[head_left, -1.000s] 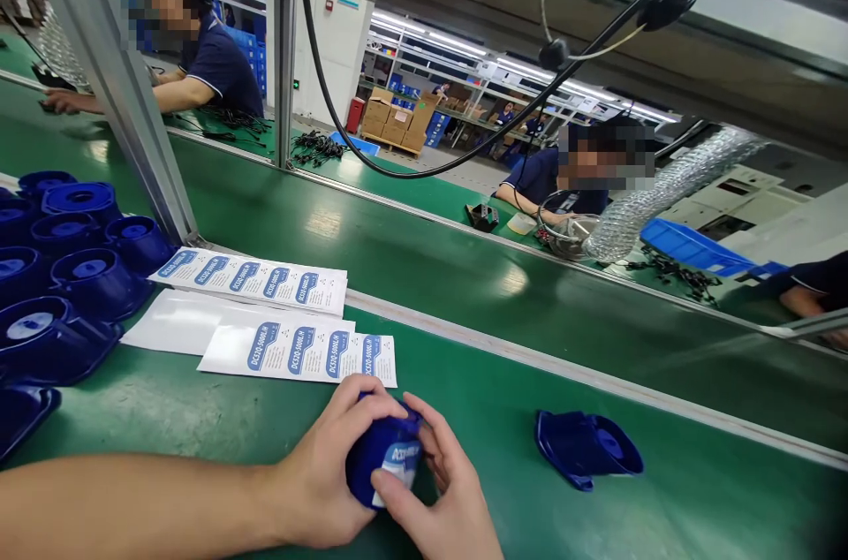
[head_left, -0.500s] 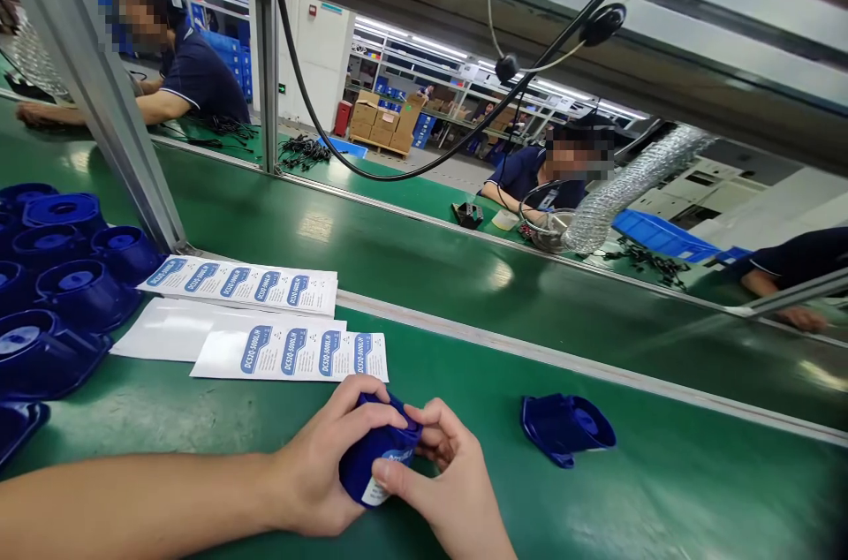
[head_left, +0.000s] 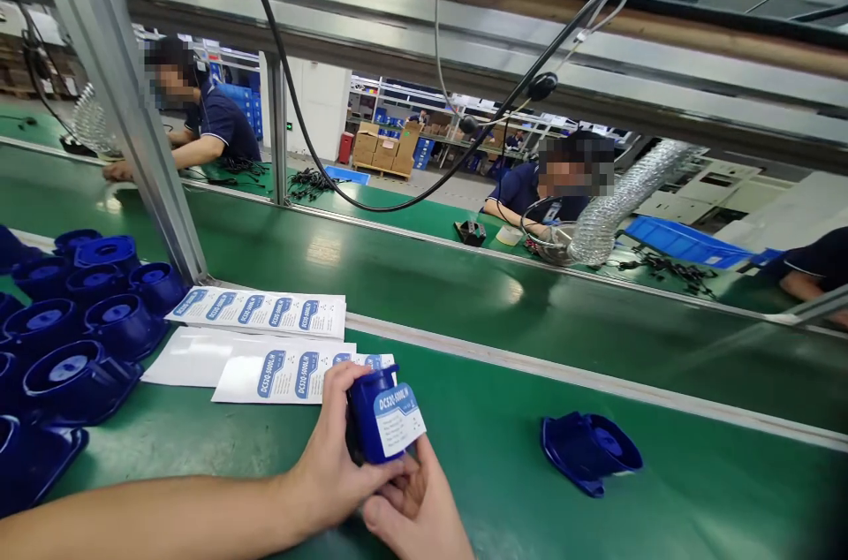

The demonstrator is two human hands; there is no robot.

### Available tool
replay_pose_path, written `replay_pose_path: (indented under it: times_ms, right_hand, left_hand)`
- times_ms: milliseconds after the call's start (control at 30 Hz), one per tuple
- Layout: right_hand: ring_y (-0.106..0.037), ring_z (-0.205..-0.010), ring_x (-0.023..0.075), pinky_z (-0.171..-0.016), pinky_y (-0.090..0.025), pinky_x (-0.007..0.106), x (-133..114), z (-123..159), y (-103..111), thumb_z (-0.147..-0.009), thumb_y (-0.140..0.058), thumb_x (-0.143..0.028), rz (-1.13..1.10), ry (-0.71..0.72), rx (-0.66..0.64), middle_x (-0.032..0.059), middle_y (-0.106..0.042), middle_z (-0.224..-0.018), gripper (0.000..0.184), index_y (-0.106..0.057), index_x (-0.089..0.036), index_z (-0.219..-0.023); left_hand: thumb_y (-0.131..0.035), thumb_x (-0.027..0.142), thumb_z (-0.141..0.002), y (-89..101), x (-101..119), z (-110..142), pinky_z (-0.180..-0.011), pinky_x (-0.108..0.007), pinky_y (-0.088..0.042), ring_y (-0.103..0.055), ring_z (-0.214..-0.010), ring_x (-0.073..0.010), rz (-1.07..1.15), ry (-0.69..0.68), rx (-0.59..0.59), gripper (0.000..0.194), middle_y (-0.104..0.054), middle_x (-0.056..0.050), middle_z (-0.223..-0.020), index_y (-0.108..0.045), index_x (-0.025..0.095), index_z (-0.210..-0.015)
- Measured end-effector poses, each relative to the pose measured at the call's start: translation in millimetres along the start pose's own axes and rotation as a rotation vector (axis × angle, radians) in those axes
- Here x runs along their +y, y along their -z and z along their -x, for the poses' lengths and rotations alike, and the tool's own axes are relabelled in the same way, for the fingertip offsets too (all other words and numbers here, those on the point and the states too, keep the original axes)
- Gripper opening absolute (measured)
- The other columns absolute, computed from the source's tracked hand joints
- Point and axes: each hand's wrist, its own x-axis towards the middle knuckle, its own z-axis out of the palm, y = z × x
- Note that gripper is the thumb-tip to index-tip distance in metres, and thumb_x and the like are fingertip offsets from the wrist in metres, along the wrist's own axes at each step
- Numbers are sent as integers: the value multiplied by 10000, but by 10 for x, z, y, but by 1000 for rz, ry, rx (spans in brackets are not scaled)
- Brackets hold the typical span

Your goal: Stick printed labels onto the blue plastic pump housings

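A blue plastic housing (head_left: pixel 366 414) is gripped in my left hand (head_left: pixel 335 450), fingers over its top and thumb under its lower edge. A white and blue printed label (head_left: pixel 399 423) lies across the housing's front, its right side standing out past the curved wall. My right hand (head_left: pixel 414 494) is just below, fingers curled, with the index finger at the label's lower right corner. How firmly it pinches there is partly hidden. Behind my left hand lies a label sheet (head_left: pixel 284 374) with several printed labels. Another blue housing (head_left: pixel 592 452) rests on the bench to the right.
Several blue housings (head_left: pixel 72 370) crowd the left side. A second label sheet (head_left: pixel 258 311) and white backing paper (head_left: pixel 189 355) lie beside a metal post (head_left: pixel 155 162). Beyond the rail (head_left: pixel 530 379), co-workers (head_left: pixel 222 123) sit across the green line. A black cable (head_left: pixel 298 132) hangs overhead.
The housing has been raised and turned so its label faces me. My right hand has shifted from its top and side to beneath the label's corner. The camera view has tilted upward.
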Motion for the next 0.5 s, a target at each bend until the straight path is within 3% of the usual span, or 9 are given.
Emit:
replay_pose_path:
  times_ms: [133,233,367,500]
  right_hand:
    - [-773,-1117,374,-976,-627,493,-142,-78,115,-643,-1009,-581,137,56,20,155,-801,-1209,779,-673,-227,-1251]
    - [-750,-1169,358,-1050,-584,510,-434,-162,351,-694,-984,-524,274,107,-22,144,-782,-1292,733,-689,-223,-1294]
    - [-728,-1233,356,-1150,-516,541,-699,-220,543,-717,-961,-358,492,162,-146,132,-776,-1327,701,-689,-209,-1346]
    - [-734,-1243,364,-1126,-550,518,-696,-232,529,-758,-941,-344,528,203,-221,149,-767,-1367,718,-685,-194,-1412]
  left_hand:
    - [-795,137,-757,51,12,51,-1252,-681,-364,-267,-1588,-444,130,-34,-177,968,-233,-155,-1611,-271,353,-1542]
    - [-749,176,-827,115,42,23,-1225,-635,-417,-246,-1622,-423,262,49,-258,799,-147,-138,-1697,-331,359,-1483]
    - [-751,206,-882,139,59,-56,-1203,-628,-425,-307,-1604,-394,227,226,-276,787,-298,-152,-1683,-312,366,-1515]
    - [-749,215,-876,123,46,-90,-1167,-612,-459,-374,-1542,-391,161,262,-284,804,-384,-147,-1608,-338,355,-1554]
